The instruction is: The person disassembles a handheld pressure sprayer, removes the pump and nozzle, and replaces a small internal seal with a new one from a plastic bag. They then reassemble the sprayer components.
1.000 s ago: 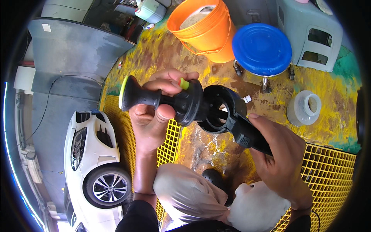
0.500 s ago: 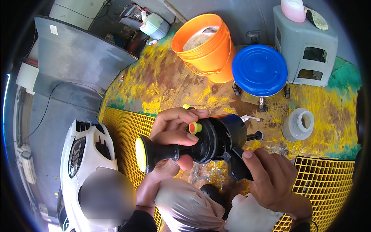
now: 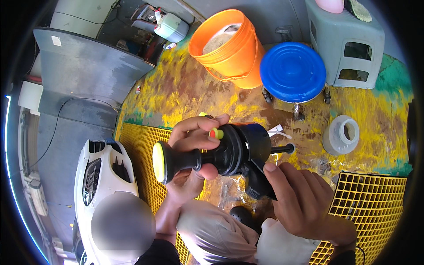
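Held in front of me is a black pump sprayer head (image 3: 233, 148), lying on its side above my lap. My left hand (image 3: 187, 137) grips it by the neck behind the plunger handle, which has a yellow-green cap (image 3: 158, 162). A small red-and-yellow knob (image 3: 216, 133) sticks out by my left thumb. My right hand (image 3: 302, 194) is closed on the black angled grip (image 3: 257, 180) that juts from the wide collar (image 3: 257, 140). From the collar a thin black stem with a round end (image 3: 289, 148) points right. The fingertips of my right hand are partly hidden.
An open translucent plastic jar (image 3: 332, 140) sits on the yellow-stained floor. Behind it are a blue-topped wheeled stool (image 3: 293, 70), an orange bucket (image 3: 240, 62) and a grey step stool (image 3: 327, 44). Yellow grating (image 3: 148, 148) borders a white car bumper (image 3: 121, 154) at left.
The collar has swung into line with the pump body, and the gap between them has closed. Both hands keep their hold, now slightly farther left and higher in the picture.
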The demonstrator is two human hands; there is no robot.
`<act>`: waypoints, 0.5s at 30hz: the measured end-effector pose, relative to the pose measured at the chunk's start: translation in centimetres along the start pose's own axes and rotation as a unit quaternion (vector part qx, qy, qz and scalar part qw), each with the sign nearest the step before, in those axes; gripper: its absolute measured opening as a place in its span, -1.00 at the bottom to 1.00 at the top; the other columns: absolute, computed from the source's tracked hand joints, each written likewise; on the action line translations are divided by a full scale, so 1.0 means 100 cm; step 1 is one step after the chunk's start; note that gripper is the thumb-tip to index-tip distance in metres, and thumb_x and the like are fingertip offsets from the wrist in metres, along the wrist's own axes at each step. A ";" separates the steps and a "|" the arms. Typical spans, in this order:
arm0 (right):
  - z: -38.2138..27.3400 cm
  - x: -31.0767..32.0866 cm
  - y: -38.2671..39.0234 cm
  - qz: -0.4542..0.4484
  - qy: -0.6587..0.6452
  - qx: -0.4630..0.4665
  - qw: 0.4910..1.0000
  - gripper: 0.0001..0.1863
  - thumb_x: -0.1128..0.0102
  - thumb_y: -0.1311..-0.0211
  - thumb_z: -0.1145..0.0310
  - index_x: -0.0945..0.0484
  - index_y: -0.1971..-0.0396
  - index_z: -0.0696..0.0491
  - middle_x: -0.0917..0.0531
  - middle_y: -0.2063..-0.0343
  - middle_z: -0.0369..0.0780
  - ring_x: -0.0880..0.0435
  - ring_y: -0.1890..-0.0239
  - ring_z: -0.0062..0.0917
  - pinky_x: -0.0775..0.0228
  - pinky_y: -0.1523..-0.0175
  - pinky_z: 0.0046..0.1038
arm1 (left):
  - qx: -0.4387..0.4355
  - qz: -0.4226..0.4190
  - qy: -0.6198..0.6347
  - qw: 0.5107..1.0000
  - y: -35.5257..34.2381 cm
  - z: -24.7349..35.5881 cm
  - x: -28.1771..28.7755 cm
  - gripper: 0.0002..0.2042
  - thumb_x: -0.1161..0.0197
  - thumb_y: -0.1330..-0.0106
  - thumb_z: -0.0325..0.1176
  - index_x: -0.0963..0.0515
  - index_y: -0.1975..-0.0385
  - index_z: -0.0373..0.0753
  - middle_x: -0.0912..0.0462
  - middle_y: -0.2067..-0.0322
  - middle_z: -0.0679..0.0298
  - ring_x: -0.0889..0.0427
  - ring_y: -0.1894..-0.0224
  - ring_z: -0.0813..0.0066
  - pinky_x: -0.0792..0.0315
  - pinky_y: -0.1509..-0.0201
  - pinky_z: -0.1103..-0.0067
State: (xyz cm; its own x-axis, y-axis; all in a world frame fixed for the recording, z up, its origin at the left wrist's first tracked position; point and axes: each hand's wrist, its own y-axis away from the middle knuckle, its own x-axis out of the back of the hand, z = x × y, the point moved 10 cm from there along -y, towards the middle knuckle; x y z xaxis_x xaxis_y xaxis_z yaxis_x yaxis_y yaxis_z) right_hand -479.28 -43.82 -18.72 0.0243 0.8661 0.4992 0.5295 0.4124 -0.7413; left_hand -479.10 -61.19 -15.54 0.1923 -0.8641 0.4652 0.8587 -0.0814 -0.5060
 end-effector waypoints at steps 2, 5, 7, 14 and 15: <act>0.003 -0.004 0.001 -0.015 -0.004 -0.011 1.000 -0.51 -0.20 0.08 0.65 -0.53 0.01 0.30 -0.64 0.39 -0.02 -0.63 0.53 -0.31 -0.43 0.49 -0.41 | 0.018 -0.003 0.012 1.000 -0.001 -0.004 -0.002 -0.51 -0.35 -0.22 -0.02 -0.48 0.09 -0.33 -0.42 -0.01 0.03 -0.52 -0.17 -0.09 -0.38 -0.28 0.13; 0.013 -0.010 0.004 -0.032 -0.031 -0.041 0.998 -0.47 -0.20 0.11 0.65 -0.52 -0.01 0.31 -0.65 0.31 0.00 -0.65 0.47 -0.26 -0.48 0.43 -0.37 | 0.063 -0.006 0.021 0.998 -0.001 -0.012 -0.008 -0.55 -0.39 -0.21 -0.18 -0.51 0.06 -0.41 -0.42 -0.04 0.07 -0.48 -0.22 -0.03 -0.37 -0.29 0.19; 0.019 -0.015 0.006 -0.036 -0.047 -0.053 0.997 -0.45 -0.21 0.13 0.65 -0.51 -0.02 0.31 -0.66 0.27 0.00 -0.66 0.45 -0.24 -0.49 0.40 -0.37 | 0.078 0.001 0.018 0.997 -0.002 -0.016 -0.010 -0.58 -0.42 -0.19 -0.29 -0.51 0.04 -0.40 -0.44 -0.05 0.07 -0.50 -0.21 0.02 -0.39 -0.29 0.24; 0.035 -0.026 0.011 0.011 -0.062 -0.090 0.994 -0.47 -0.29 0.07 0.59 -0.55 -0.03 0.20 -0.67 0.35 -0.12 -0.70 0.43 -0.35 -0.52 0.41 -0.41 | 0.094 0.039 -0.068 0.993 -0.002 -0.031 -0.011 -0.66 -0.44 -0.17 -0.46 -0.55 0.08 -0.40 -0.64 0.08 0.12 -0.61 -0.07 0.28 -0.44 -0.17 0.45; 0.036 -0.026 0.011 0.021 -0.049 -0.093 0.994 -0.50 -0.31 0.03 0.55 -0.57 -0.04 0.16 -0.67 0.41 -0.18 -0.70 0.46 -0.44 -0.51 0.45 -0.47 | 0.095 0.036 -0.087 0.991 -0.002 -0.033 -0.011 -0.67 -0.45 -0.16 -0.45 -0.56 0.10 -0.40 -0.65 0.09 0.12 -0.62 -0.05 0.30 -0.45 -0.16 0.45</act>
State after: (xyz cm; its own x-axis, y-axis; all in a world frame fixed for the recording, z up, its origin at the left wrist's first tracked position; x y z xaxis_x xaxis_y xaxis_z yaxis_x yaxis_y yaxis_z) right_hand -481.80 -44.60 -22.49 -0.0272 0.9086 0.4169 0.6783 0.3231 -0.6599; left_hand -481.02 -61.87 -18.37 0.3215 -0.7641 0.5593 0.9105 0.0871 -0.4043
